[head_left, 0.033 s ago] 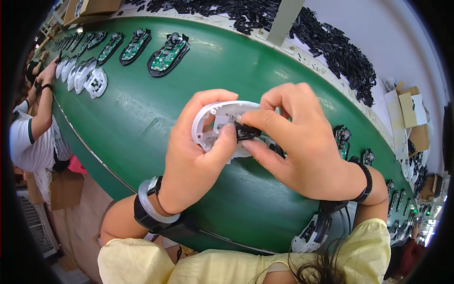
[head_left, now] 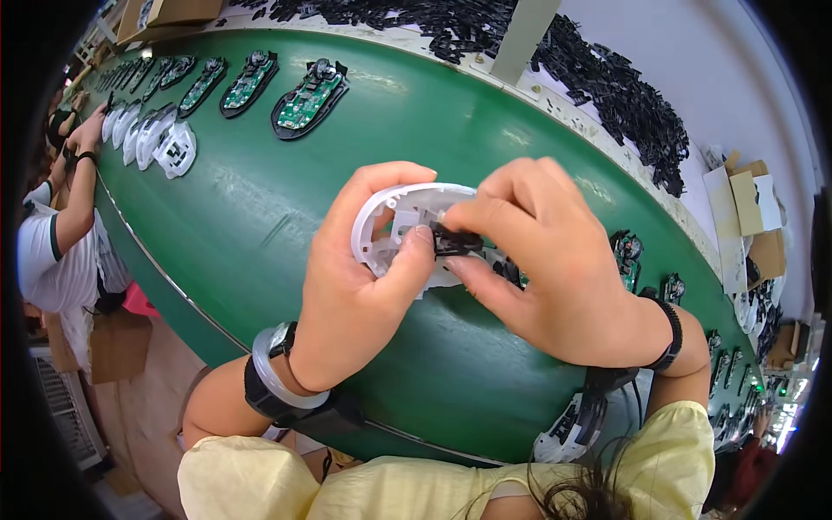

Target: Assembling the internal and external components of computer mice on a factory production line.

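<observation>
My left hand (head_left: 355, 299) grips a white plastic computer-mouse shell (head_left: 371, 227), hollow side up, with its thumb pressed in against the inside. A small black plastic piece (head_left: 457, 243) sits at the shell's inner side, beside the left thumb tip. My right hand (head_left: 568, 269) is closed on this piece, thumb below and index finger above. The right fingers cover part of the piece and the shell's right end, so I cannot tell whether the piece is seated.
Black mouse bases with green circuit boards (head_left: 309, 101) line the green table (head_left: 251, 204). White shells (head_left: 176, 150) stand at the left near another person's arm (head_left: 76, 204). Heaped black parts (head_left: 607, 91) cover the far ledge. A mouse part (head_left: 568, 429) lies near my right forearm.
The fingers of my right hand have shifted slightly at the black piece, which has tilted a little. My left hand and the white shell stay in place.
</observation>
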